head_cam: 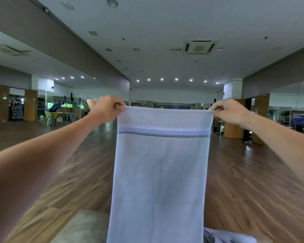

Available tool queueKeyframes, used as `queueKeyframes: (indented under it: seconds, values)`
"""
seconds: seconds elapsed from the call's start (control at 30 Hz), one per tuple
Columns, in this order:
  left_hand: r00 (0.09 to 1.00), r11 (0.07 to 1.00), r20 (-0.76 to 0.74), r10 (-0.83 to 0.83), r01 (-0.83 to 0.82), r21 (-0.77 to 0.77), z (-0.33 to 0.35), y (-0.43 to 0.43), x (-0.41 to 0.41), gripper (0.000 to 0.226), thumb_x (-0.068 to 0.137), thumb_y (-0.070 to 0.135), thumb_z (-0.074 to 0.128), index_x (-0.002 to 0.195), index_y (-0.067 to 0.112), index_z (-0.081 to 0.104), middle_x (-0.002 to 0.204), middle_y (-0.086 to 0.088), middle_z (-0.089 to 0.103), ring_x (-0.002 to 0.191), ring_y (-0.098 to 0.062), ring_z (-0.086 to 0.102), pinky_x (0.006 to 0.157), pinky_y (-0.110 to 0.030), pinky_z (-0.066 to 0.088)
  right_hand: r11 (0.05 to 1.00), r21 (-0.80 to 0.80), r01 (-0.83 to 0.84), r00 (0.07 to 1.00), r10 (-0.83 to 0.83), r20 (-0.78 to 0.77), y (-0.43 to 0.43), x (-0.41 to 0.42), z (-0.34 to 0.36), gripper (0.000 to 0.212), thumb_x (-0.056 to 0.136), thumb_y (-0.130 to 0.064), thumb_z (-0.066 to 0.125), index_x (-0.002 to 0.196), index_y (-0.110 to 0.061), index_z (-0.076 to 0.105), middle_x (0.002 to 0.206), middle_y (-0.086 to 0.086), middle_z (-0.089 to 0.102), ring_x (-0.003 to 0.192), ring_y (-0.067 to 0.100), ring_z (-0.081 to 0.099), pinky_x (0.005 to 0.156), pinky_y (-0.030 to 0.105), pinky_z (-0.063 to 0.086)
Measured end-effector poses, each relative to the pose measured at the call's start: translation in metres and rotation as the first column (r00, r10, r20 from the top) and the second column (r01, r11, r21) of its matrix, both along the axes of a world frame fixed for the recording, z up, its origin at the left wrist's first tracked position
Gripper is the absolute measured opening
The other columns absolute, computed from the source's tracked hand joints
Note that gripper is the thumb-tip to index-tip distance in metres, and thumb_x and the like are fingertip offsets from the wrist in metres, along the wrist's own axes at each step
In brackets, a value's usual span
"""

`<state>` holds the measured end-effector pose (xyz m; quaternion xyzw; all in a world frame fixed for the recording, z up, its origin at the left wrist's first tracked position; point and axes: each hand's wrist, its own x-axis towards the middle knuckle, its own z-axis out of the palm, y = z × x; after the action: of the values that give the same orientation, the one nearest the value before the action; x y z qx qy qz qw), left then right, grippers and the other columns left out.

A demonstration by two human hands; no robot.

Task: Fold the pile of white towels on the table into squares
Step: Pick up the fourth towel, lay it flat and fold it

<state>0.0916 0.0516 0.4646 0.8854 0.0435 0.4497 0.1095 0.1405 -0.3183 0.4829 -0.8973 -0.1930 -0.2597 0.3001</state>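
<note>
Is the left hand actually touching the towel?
Touching: the head view shows the left hand pinching a top corner of the towel.

The towel (160, 172) runs off the bottom edge, hiding part of the table (84, 227) behind it.

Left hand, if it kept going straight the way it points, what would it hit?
Nothing close, I think. The left hand pinches the towel at its corner; beyond it is open floor, though depth is unclear.

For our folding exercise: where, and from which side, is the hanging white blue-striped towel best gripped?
Top corners of the white striped towel, one from each side, as the left hand and right hand pinch: it hangs flat, top edge taut.
</note>
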Motion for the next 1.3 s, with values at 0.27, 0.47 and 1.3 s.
queueKeyframes:
  seconds: [0.27, 0.47, 1.3]
  values:
    - [0.976, 0.995, 0.202, -0.081, 0.093, -0.048, 0.047, -0.019, -0.029, 0.012, 0.094, 0.034, 0.054, 0.094, 0.035, 0.066, 0.073, 0.011, 0.060, 0.089, -0.015, 0.047, 0.084, -0.035, 0.018, 0.996, 0.093, 0.000, 0.984, -0.016, 0.175, -0.011, -0.026, 0.038, 0.014, 0.091, -0.011, 0.057, 0.098, -0.016, 0.067, 0.089, 0.005, 0.064, 0.073, 0.018, 0.054, 0.058, 0.027, 0.042]
    - [0.978, 0.988, -0.142, -0.155, 0.150, -0.044, 0.022, -0.014, -0.056, 0.011, 0.093, 0.028, 0.058, 0.098, 0.025, 0.068, 0.094, 0.004, 0.066, 0.096, -0.020, 0.054, 0.086, -0.033, 0.031, 0.999, -0.036, -0.005, 0.998, 0.003, -0.055, -0.022, -0.045, 0.018, 0.013, 0.088, -0.010, 0.060, 0.091, -0.018, 0.070, 0.102, 0.003, 0.067, 0.105, 0.027, 0.059, 0.093, 0.037, 0.042]
    - [0.244, 0.867, -0.833, -0.497, 0.178, -0.465, -0.339, 0.000, -0.110, 0.002, 0.090, 0.024, 0.063, 0.089, 0.026, 0.064, 0.097, 0.012, 0.065, 0.097, -0.008, 0.060, 0.087, -0.022, 0.045, 0.954, 0.076, -0.292, 0.567, 0.236, -0.789, -0.048, -0.098, -0.358, 0.009, 0.084, -0.013, 0.066, 0.076, -0.011, 0.063, 0.069, -0.004, 0.055, 0.060, 0.002, 0.048, 0.061, 0.015, 0.036]
